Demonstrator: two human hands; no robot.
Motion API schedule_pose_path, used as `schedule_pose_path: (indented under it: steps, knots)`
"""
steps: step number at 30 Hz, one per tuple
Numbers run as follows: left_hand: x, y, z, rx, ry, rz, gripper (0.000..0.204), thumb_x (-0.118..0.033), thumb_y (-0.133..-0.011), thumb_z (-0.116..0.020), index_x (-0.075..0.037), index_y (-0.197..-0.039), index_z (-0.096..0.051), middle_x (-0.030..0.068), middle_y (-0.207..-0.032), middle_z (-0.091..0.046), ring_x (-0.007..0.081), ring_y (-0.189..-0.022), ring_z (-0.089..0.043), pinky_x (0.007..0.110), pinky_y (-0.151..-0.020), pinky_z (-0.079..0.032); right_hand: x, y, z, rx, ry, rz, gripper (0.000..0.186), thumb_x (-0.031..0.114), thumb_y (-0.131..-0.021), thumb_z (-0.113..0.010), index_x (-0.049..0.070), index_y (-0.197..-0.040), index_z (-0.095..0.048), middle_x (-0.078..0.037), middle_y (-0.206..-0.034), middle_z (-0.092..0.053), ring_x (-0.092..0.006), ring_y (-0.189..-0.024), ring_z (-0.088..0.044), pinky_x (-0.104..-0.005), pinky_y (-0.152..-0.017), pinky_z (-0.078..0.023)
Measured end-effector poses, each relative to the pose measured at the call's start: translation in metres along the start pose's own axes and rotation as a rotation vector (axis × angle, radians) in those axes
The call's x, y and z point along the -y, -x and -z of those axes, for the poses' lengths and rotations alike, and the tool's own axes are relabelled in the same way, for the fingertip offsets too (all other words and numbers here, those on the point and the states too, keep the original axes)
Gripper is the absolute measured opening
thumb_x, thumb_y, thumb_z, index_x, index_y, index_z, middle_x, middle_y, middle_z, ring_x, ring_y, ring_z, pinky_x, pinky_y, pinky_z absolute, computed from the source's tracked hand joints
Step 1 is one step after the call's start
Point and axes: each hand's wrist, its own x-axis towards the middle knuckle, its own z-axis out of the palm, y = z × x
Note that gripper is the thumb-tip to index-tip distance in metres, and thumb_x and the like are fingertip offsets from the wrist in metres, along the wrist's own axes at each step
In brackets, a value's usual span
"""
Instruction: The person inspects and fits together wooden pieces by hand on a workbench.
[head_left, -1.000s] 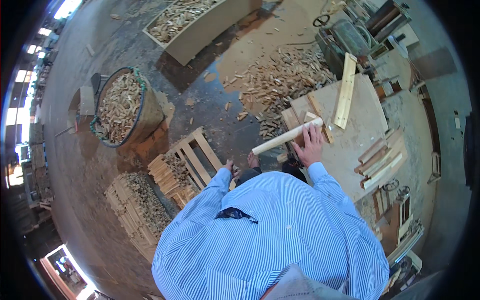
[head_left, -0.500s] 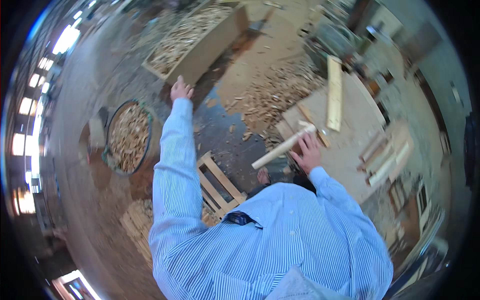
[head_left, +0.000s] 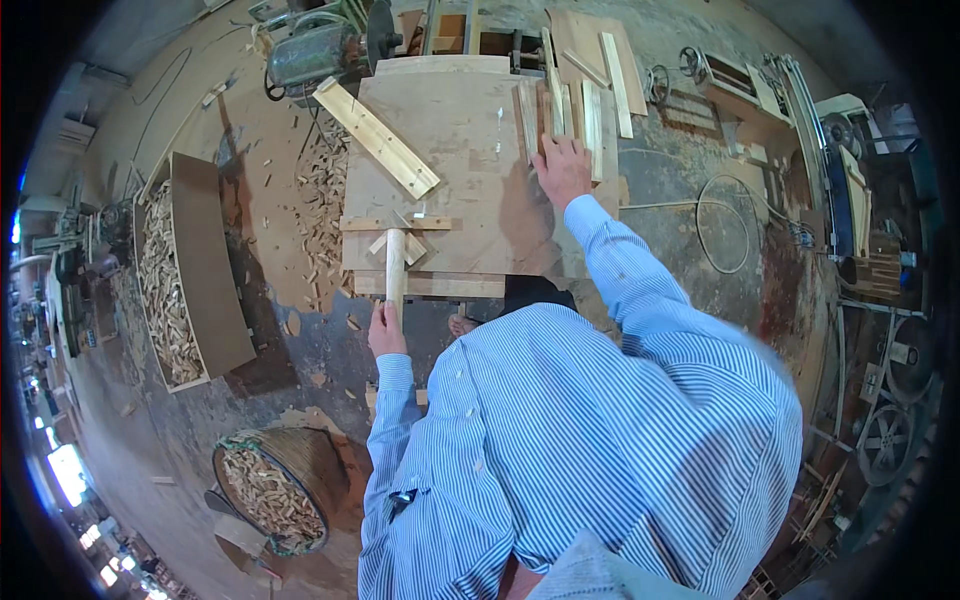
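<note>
My left hand (head_left: 386,330) is closed round the near end of a pale wooden stick (head_left: 396,270). The stick's far end lies over small crossed wood strips (head_left: 432,223) near the table's left front edge. At the table's right side, my right hand (head_left: 565,170) reaches over several upright-grained wooden strips (head_left: 592,130), fingers stretched out and touching them. Its palm faces down, so whatever lies under it is hidden. A wider pale board (head_left: 378,138) with dark spots rests slantwise on the wooden tabletop (head_left: 460,130).
To the left stands a long box (head_left: 210,270) of wood offcuts, with a round basket (head_left: 325,470) of scraps nearer me. Scraps litter the floor (head_left: 320,200) beside the table. A green motor (head_left: 315,55) sits beyond its far left corner. A cable (head_left: 725,205) loops on the right-hand floor.
The view has swung to the right. My left hand has come back from near the box and taken hold of the stick; my right hand has let go of it and moved to the strips.
</note>
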Motion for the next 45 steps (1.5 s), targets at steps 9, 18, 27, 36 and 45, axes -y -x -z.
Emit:
schedule_pose_path:
  steps: [9, 18, 27, 36, 45]
  knots:
    - [-0.038, -0.006, -0.009, 0.063, -0.296, -0.031, 0.049, -0.049, -0.101, -0.051, -0.002, -0.106, -0.063, 0.0237, -0.087, -0.069, 0.0447, -0.084, -0.067, 0.050, -0.073, -0.051, -0.002, -0.067, -0.044, 0.346, 0.264, -0.013, 0.027, 0.031, -0.089, -0.067, 0.008, -0.101, -0.072, -0.014, -0.106, -0.068, -0.0307, -0.105, -0.062, -0.0453, -0.093, -0.046]
    - [-0.045, -0.017, -0.010, 0.129, -0.603, 0.085, 0.063, -0.064, -0.097, -0.046, -0.002, -0.104, -0.059, 0.0265, -0.089, -0.069, 0.0467, -0.088, -0.068, 0.058, -0.076, -0.051, 0.102, -0.100, -0.106, 0.385, -0.327, -0.125, 0.027, 0.026, -0.087, -0.070, 0.005, -0.104, -0.070, -0.019, -0.106, -0.069, -0.0394, -0.103, -0.064, -0.0505, -0.090, -0.051]
    - [-0.050, -0.023, -0.007, 0.173, -0.612, 0.144, 0.066, -0.069, -0.096, -0.044, -0.005, -0.100, -0.058, 0.0258, -0.087, -0.069, 0.0463, -0.086, -0.068, 0.057, -0.076, -0.052, 0.197, -0.149, -0.165, 0.573, -0.414, -0.084, 0.035, 0.029, -0.092, -0.066, 0.008, -0.120, -0.069, -0.021, -0.118, -0.066, -0.0399, -0.110, -0.062, -0.0500, -0.096, -0.049]
    - [-0.064, -0.038, -0.015, 0.163, -0.605, 0.131, 0.064, -0.067, -0.096, -0.045, -0.004, -0.097, -0.058, 0.0251, -0.085, -0.070, 0.0457, -0.084, -0.068, 0.056, -0.074, -0.053, 0.197, -0.182, -0.181, 0.562, -0.381, -0.043, 0.035, 0.031, -0.094, -0.064, 0.008, -0.120, -0.069, -0.021, -0.121, -0.063, -0.0390, -0.115, -0.060, -0.0493, -0.099, -0.047]
    - [-0.100, -0.078, -0.041, 0.167, -0.602, 0.133, 0.064, -0.066, -0.096, -0.045, -0.003, -0.096, -0.058, 0.0258, -0.088, -0.069, 0.0457, -0.085, -0.068, 0.055, -0.075, -0.053, 0.176, -0.232, -0.200, 0.465, -0.392, -0.012, 0.032, 0.031, -0.094, -0.065, 0.007, -0.115, -0.071, -0.021, -0.115, -0.066, -0.0404, -0.109, -0.063, -0.0501, -0.095, -0.049]
